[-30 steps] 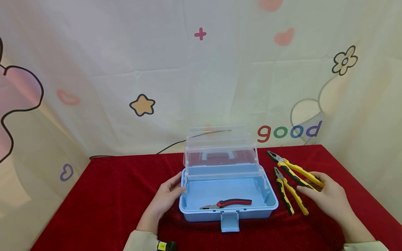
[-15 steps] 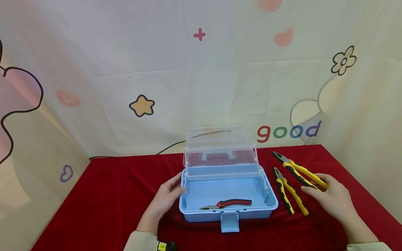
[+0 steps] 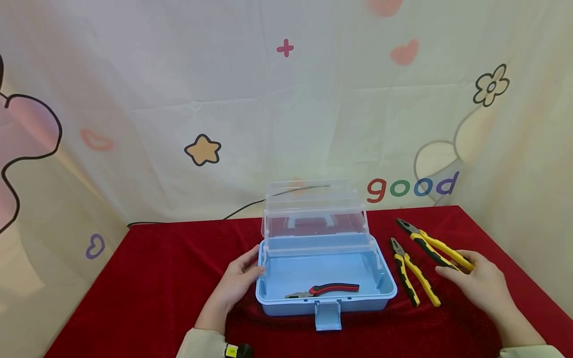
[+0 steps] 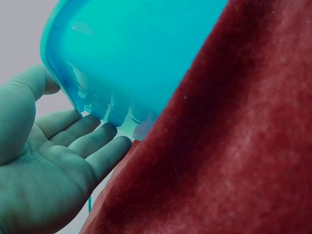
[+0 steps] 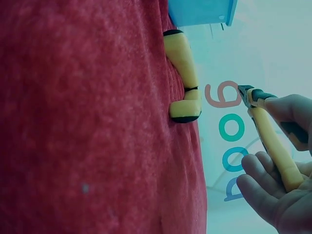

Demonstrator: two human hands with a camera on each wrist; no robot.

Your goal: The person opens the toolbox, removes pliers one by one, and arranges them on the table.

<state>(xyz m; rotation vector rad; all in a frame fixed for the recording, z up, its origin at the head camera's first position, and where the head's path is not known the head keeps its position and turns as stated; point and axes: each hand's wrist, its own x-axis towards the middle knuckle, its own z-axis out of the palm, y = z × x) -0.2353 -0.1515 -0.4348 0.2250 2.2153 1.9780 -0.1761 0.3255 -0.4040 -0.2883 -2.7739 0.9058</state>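
Observation:
A light blue toolbox (image 3: 382, 297) stands in the middle of the head view, its clear lid raised. Inside, along the front wall, lie pliers with red and black handles (image 3: 334, 288). My left hand (image 3: 236, 282) holds the box's left side, thumb at the rim and fingers against the outer wall (image 4: 146, 58). With its thumb and fingers about the spread handles, my right hand (image 3: 484, 283) grips large yellow and black pliers (image 3: 440, 248), jaws pointing away to the back left. A smaller yellow and black pair (image 3: 414, 276) lies between the box and that hand.
Red cloth (image 3: 147, 288) covers the table. Behind it hangs a pale printed curtain (image 3: 241, 124), with a thin black cable (image 3: 243, 208) along the back edge. The box's front latch (image 3: 328, 316) hangs down, and its clear tiers (image 3: 315, 223) rise at the back.
My right hand has moved to the right and slightly nearer me with the large pliers, away from the smaller pair. The left hand and the box have stayed in place.

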